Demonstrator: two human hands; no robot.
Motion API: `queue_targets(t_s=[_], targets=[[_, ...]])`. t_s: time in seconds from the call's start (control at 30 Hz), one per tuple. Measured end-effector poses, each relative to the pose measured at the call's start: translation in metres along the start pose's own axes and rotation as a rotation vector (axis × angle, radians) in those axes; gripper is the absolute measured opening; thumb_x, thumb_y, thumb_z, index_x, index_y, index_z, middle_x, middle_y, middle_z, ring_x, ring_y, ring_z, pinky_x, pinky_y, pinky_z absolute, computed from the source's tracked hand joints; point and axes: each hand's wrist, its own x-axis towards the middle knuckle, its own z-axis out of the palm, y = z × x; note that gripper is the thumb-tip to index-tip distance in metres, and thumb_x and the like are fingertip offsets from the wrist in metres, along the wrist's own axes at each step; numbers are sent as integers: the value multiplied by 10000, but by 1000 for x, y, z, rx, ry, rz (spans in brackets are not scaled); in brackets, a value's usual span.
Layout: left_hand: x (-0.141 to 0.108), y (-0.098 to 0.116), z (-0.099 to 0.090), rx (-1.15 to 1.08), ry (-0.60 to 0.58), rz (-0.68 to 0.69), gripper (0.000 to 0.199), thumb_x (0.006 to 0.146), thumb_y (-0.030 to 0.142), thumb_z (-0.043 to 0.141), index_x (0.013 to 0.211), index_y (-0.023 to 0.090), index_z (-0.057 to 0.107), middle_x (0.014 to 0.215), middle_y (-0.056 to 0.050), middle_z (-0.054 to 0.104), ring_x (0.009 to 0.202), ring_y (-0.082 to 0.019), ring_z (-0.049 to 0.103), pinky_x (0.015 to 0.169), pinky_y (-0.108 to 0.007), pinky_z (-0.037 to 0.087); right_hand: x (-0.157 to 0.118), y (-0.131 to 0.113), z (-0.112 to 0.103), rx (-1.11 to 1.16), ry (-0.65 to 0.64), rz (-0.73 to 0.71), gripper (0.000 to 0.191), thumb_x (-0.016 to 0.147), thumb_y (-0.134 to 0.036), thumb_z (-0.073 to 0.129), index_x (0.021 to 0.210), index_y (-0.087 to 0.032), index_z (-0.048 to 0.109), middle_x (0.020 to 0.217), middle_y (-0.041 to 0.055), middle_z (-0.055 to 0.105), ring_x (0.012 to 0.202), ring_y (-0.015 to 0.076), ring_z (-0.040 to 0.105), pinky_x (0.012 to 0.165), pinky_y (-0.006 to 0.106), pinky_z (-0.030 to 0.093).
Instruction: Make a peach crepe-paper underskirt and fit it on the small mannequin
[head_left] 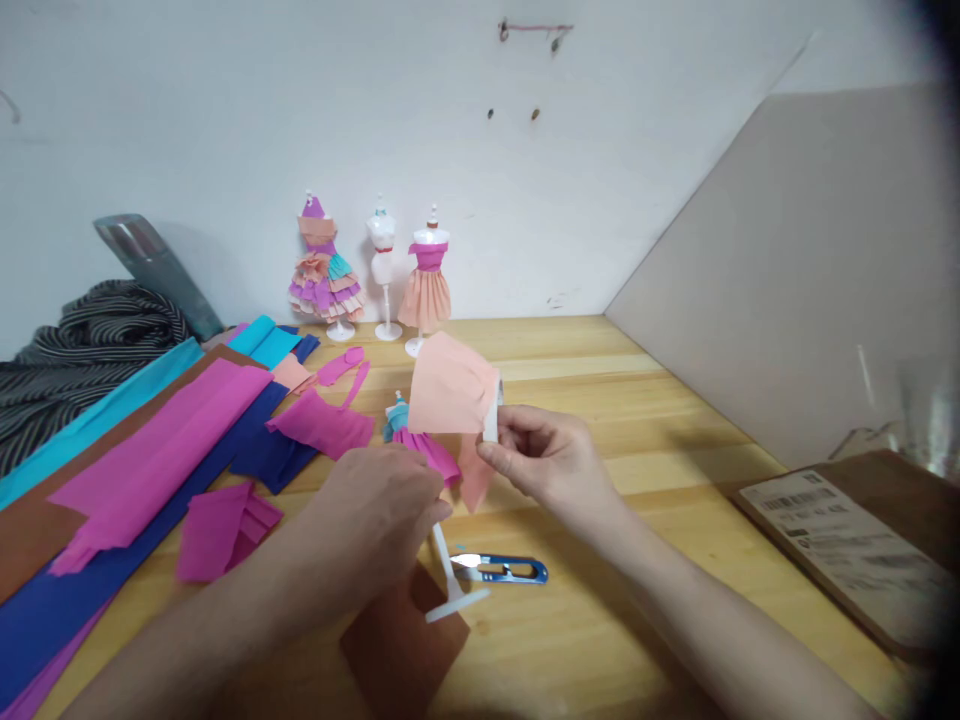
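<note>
My left hand [390, 505] is closed around a small dress-form mannequin, which leans to the left. A teal top [397, 415] and a magenta skirt [439, 458] dress it; its white stand [444, 555] shows below my fingers, while the middle is hidden by the hand. Between thumb and fingers, my right hand [544, 450] pinches a gathered peach crepe paper piece [450, 385] along its white band [491, 412]. Another peach strip [472, 475] hangs below it. Blue thread snips [510, 569] lie on the table beside the stand's base, near a brown paper piece [405, 640].
Three mannequins [381, 265] stand along the wall, two in paper dresses. Coloured crepe paper sheets [165, 430] and magenta scraps [326, 422] cover the left side, near a striped cloth [105, 335]. At right lies a cardboard piece with a label [832, 540].
</note>
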Motion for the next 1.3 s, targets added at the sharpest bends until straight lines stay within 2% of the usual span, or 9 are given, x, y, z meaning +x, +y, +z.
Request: queue_targets(t_s=[0.17,0.37,0.47,0.57,0.63,0.7,0.87,1.07,1.3], targets=[[6,-7,6,-154,22,-136,156,825,85,514,703,168,565,727,-2,625,646,-136,563,570,-242,399,7,1,-11,180,59,34,228,680,-341,750,793,-154,686,482,-70,446,382,51,349,368,208,242],[11,-7,3,-274,25,-121,299,900,139,461,606,160,512,580,31,539,537,-102,486,511,-224,349,14,-4,-26,547,178,54,270,596,-311,826,781,-160,701,585,-32,582,373,15,286,327,186,221],[11,-2,-1,-313,178,-61,332,931,210,463,615,161,552,606,5,562,588,-122,521,543,-248,410,15,-8,-31,754,165,126,278,567,-231,846,776,-145,684,621,-44,564,397,-5,262,316,128,259],[14,5,2,-247,419,44,109,855,244,626,921,161,654,859,-58,684,811,-185,606,701,-320,517,14,-10,-32,938,123,199,219,610,-155,817,712,-140,624,611,-64,500,405,-14,260,324,69,301],[18,9,10,-174,500,114,285,801,209,694,1074,169,624,1020,-88,699,952,-223,607,815,-378,535,13,-10,-31,1032,106,247,184,671,-113,768,711,-146,591,636,-63,490,408,-14,286,334,48,327],[23,11,19,-164,520,144,312,796,160,690,1096,184,607,1048,-82,707,997,-234,605,858,-402,537,11,-10,-29,1100,100,286,173,715,-88,736,740,-149,576,667,-58,501,410,-18,320,341,34,342],[31,10,38,-215,623,98,161,818,132,660,961,200,631,873,-36,729,848,-188,636,765,-356,545,10,-4,-23,1119,31,315,215,747,-127,755,766,-169,545,667,-69,511,421,-25,363,352,7,361],[32,12,39,-228,668,123,87,843,99,622,846,186,620,758,-12,694,738,-142,607,688,-294,519,8,-2,-16,1125,-1,327,246,720,-166,797,760,-169,554,618,-81,471,429,-27,365,371,-10,369],[29,8,42,-91,706,313,167,822,17,594,888,170,600,785,-24,693,810,-163,610,763,-335,538,8,-4,-16,1097,13,336,188,797,-157,728,733,-171,552,600,-72,482,418,-5,375,358,21,386]])
